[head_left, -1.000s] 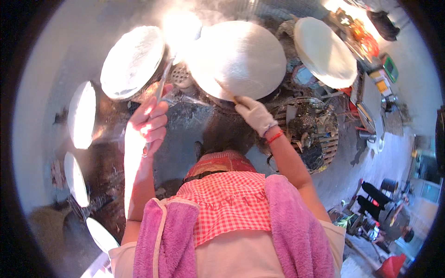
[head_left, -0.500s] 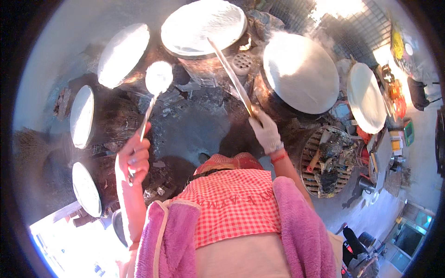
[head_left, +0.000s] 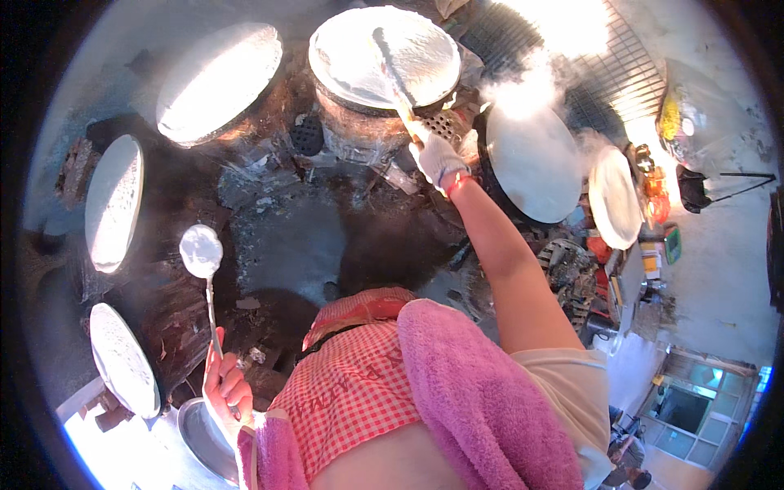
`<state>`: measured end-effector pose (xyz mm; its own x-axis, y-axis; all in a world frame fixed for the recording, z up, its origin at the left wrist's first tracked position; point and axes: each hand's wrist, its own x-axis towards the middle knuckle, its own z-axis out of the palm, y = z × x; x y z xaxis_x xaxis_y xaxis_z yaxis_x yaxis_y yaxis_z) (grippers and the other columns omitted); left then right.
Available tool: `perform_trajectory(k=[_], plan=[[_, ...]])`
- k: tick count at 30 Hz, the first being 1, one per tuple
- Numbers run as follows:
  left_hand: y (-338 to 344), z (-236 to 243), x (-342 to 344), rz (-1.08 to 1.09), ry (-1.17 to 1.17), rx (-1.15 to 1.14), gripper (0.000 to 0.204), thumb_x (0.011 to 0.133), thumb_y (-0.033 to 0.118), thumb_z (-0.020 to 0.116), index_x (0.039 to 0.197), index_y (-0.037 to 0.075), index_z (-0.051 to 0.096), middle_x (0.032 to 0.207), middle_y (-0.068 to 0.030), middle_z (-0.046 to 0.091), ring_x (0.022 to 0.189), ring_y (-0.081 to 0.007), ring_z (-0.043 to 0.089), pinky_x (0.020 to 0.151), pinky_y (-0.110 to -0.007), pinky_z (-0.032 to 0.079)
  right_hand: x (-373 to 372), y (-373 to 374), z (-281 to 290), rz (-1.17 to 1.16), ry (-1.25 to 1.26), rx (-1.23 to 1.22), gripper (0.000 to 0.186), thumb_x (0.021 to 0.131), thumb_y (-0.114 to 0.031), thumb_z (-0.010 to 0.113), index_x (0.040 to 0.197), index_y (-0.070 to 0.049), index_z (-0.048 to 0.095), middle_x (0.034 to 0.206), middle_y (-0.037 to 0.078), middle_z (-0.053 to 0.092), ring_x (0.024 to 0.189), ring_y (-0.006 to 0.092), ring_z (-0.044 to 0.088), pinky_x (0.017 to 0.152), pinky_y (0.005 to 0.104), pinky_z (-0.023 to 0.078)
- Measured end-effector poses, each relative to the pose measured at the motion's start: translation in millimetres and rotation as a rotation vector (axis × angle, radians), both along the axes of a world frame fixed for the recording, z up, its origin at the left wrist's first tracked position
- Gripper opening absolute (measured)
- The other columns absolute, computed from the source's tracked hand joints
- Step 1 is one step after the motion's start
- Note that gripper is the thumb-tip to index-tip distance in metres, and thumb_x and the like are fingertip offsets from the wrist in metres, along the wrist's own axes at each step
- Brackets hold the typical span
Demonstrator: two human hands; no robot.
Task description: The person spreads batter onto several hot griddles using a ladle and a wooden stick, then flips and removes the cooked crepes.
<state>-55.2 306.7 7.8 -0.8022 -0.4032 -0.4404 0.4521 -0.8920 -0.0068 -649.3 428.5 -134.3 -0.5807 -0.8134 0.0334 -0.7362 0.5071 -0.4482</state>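
Observation:
My left hand (head_left: 229, 388) is closed round the handle of a ladle (head_left: 201, 251), whose bowl is full of something white. The ladle is held out over the floor, apart from any pan. My right hand (head_left: 439, 162), in a whitish work glove with a red band at the wrist, grips a long flat wooden stick (head_left: 399, 94). The stick's far end lies over the round griddle (head_left: 335, 51) at the top middle, which is covered with a white layer. Whether its tip touches that layer I cannot tell.
More round white-topped griddles stand in an arc: two upper left (head_left: 220, 82) (head_left: 114, 204), one lower left (head_left: 122, 359), two at right (head_left: 535, 163) (head_left: 614, 198), the nearer one steaming. A metal basin (head_left: 204, 437) sits beside my left hand. A wire mesh (head_left: 629, 73) lies upper right.
My left hand and the ladle have moved down and left, away from the griddles. My right arm has stretched forward, carrying the stick farther over the top middle griddle. The view has shifted.

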Motion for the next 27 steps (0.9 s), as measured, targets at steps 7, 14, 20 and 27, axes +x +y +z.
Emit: perform_trajectory(k=[7, 14, 20, 27], plan=[[-16.5, 5.7, -23.6, 0.113, 0.134, 0.091, 0.052, 0.111, 0.014, 0.026, 0.161, 0.008, 0.013, 0.081, -0.0028, 0.034, 0.053, -0.0101, 0.036, 0.044, -0.026, 0.034, -23.8, 1.9, 27.1, -0.127, -0.018, 0.248, 0.044, 0.098, -0.023, 0.057, 0.140, -0.014, 0.051, 0.096, 0.021, 0.069, 0.083, 0.0341, 0.067, 0.074, 0.0398, 0.053], [17.8, 31.2, -53.5, 0.317, 0.329, 0.194, 0.053, 0.110, 0.015, 0.027, 0.159, 0.002, 0.013, 0.088, -0.0061, 0.038, 0.059, -0.0120, 0.041, 0.049, -0.028, 0.042, 12.5, -26.0, 60.2, -0.068, -0.594, -0.026, 0.043, 0.099, -0.023, 0.060, 0.139, -0.008, 0.054, 0.094, 0.006, 0.062, 0.074, 0.0192, 0.052, 0.064, 0.0324, 0.041], [58.8, 31.8, -32.9, 0.535, 0.356, 0.214, 0.054, 0.110, 0.017, 0.031, 0.159, 0.004, 0.013, 0.087, -0.0071, 0.042, 0.056, -0.0097, 0.043, 0.044, -0.025, 0.042, 61.9, 28.4, -2.2, -0.323, -0.778, -0.220, 0.038, 0.096, -0.018, 0.067, 0.132, -0.008, 0.061, 0.081, -0.005, 0.057, 0.053, 0.0038, 0.044, 0.045, 0.0217, 0.036], [121.8, 11.1, 76.7, 0.907, 0.391, 0.134, 0.048, 0.109, 0.016, 0.031, 0.152, -0.007, 0.028, 0.085, -0.0044, 0.039, 0.053, -0.0095, 0.040, 0.045, -0.027, 0.040, 243.5, -80.3, 29.3, 0.052, -1.167, 0.094, 0.008, 0.096, -0.019, 0.068, 0.100, -0.015, 0.063, 0.058, -0.009, 0.047, 0.037, 0.0034, 0.039, 0.032, 0.0219, 0.028]])
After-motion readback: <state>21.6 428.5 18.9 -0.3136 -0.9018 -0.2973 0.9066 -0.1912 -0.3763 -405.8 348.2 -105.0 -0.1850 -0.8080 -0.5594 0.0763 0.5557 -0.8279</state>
